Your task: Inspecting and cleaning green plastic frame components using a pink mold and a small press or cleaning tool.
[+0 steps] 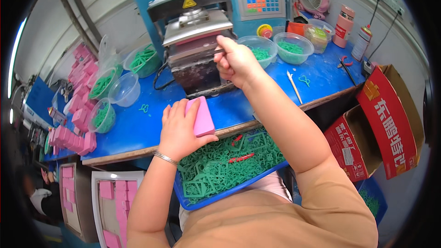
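Note:
A pink block (202, 117) with rounded corners lies near the front edge of the blue worktable. My left hand (178, 123) grips it, with the fingers along its left side and the thumb at its near end. My right hand (236, 61) is closed at the right front of a press (192, 23). Its thumb is up against the press's plates, and a thin dark edge shows by the fingers; what they hold is hidden. Inside the press, a pinkish layer (195, 38) sits between the upper metal plate and a dark mould block (195, 71).
A blue tray (209, 202) of green shaped pieces is below the table edge. Tubs (294, 48) of green pieces flank the press. Pink blocks (79, 110) are piled at left. A pen-like tool (294, 87), spray can (361, 43) and red cardboard box (386, 124) are at right.

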A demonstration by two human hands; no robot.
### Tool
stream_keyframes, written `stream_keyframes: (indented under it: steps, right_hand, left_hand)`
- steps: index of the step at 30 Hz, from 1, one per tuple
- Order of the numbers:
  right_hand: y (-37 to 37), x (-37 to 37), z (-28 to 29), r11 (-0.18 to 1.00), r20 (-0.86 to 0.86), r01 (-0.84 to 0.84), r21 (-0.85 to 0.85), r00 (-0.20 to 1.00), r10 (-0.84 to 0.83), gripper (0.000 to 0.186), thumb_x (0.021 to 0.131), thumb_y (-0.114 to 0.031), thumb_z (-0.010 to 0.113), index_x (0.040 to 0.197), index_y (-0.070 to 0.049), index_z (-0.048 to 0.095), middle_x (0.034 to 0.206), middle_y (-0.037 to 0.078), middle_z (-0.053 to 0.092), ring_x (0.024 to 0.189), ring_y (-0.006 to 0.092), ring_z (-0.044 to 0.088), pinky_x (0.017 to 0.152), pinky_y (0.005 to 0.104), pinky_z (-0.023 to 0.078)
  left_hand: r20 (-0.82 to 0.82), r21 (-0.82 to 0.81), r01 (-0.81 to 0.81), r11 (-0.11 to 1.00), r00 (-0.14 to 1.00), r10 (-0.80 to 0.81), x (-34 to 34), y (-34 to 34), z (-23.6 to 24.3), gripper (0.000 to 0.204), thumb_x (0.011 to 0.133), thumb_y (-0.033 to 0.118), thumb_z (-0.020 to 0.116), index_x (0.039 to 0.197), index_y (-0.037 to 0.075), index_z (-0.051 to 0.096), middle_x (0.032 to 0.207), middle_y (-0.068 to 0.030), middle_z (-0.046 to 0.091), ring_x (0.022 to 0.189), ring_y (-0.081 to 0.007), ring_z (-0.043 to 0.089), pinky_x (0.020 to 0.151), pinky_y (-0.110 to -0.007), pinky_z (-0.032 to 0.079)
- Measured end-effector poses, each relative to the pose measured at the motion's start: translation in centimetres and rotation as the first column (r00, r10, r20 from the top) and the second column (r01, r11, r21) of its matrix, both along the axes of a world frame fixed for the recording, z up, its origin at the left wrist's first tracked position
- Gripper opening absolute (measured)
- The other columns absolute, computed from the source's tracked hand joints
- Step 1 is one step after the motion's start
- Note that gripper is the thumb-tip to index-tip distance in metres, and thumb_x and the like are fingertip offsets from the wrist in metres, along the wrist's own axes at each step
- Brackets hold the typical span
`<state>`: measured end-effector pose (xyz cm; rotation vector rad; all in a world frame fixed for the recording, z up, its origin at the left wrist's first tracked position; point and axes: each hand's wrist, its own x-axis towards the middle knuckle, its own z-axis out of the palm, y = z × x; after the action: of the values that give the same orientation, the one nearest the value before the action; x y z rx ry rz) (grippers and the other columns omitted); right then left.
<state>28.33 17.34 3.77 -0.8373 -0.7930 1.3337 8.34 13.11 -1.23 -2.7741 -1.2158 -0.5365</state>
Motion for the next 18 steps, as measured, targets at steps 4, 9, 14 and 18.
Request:
stream_keyframes:
  steps: [4, 9, 14, 18]
  right_hand:
    - [0.6, -0.2, -0.8, 0.999, 0.047, 0.031, -0.021, 0.998, -0.030, 0.042, 0.083, -0.042, 0.050, 0.062, -0.006, 0.050, 0.039, -0.003, 0.031, 0.031, 0.0100, 0.027, 0.033, 0.0255, 0.021]
    - [0.0, 1.3, -0.2, 0.994, 0.070, -0.027, 0.105, 0.997, 0.019, 0.043, 0.086, -0.042, 0.047, 0.058, -0.010, 0.049, 0.036, -0.005, 0.029, 0.029, 0.0065, 0.024, 0.031, 0.0217, 0.017]
    - [0.2, 1.8, -0.8, 0.991, 0.044, -0.051, 0.121, 0.998, 0.046, 0.040, 0.088, -0.037, 0.046, 0.061, -0.009, 0.049, 0.039, -0.004, 0.029, 0.030, 0.0057, 0.024, 0.031, 0.0201, 0.017]
    - [0.8, 1.7, -1.0, 0.989, 0.052, -0.077, 0.129, 0.996, 0.071, 0.038, 0.090, -0.034, 0.042, 0.063, -0.008, 0.048, 0.040, -0.003, 0.029, 0.030, 0.0058, 0.024, 0.030, 0.0196, 0.018]
  left_hand:
    - [0.053, 0.230, 0.065, 0.971, 0.995, -0.079, -2.2, -1.9, -2.0, 0.084, 0.049, 0.044, 0.075, 0.119, 0.010, 0.045, 0.120, -0.0195, 0.040, 0.112, -0.0348, 0.039, 0.096, -0.053, 0.025]
    - [0.000, 0.479, 0.030, 0.878, 0.999, -0.034, -10.7, -5.7, -5.0, 0.074, 0.052, 0.043, 0.072, 0.119, 0.019, 0.049, 0.122, -0.0187, 0.039, 0.113, -0.0332, 0.039, 0.096, -0.053, 0.024]
    - [0.261, 0.169, -0.737, 0.654, 0.673, 0.692, -24.5, -8.7, -9.1, 0.080, 0.057, 0.043, 0.073, 0.123, 0.010, 0.042, 0.122, -0.0189, 0.039, 0.114, -0.0351, 0.036, 0.098, -0.048, 0.026]
    - [0.612, -0.781, -0.527, 0.336, -0.534, 0.584, -38.4, -10.7, -11.9, 0.072, 0.070, 0.041, 0.068, 0.120, -0.003, 0.040, 0.117, -0.0146, 0.046, 0.107, -0.0254, 0.046, 0.094, -0.036, 0.034]
